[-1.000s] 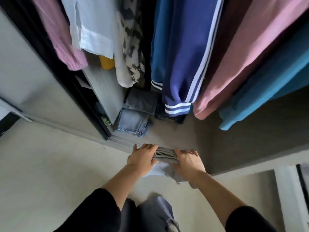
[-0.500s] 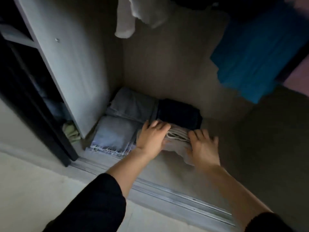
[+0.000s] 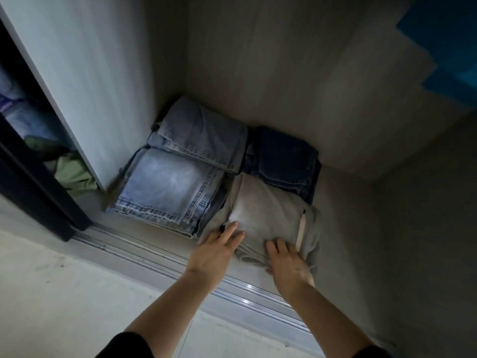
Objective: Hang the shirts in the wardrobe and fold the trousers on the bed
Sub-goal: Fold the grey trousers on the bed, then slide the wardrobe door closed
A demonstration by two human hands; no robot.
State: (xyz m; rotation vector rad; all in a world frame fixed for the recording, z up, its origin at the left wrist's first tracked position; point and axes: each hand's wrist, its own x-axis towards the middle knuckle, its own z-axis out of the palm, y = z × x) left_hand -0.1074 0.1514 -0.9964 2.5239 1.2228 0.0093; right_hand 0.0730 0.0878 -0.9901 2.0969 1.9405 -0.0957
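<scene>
- Grey folded trousers (image 3: 268, 215) lie on the wardrobe floor (image 3: 348, 202), under both hands' fingertips. They touch the dark jeans (image 3: 284, 156) beyond them; pale jeans (image 3: 167, 187) sit just left of the L hand.
- Step, as I read it: stowing a folded pair w/ the stack. Fold looks done, set-down about finished.
- L hand (image 3: 219, 251): fingers straight, flat on near-left corner, gripping nothing.
- R hand (image 3: 286, 264): fingers laid over near edge, pressing down. Thumb hidden, but doesn't look like a grip.
- Both forearms reach fwd & down across the door track (image 3: 154, 257), wrists low.
- Next prob. needs a small nudge to square it vs neighbours, then lifting off w/o dragging the top layer. Pale cord (image 3: 300, 228) by the R hand could snag.
</scene>
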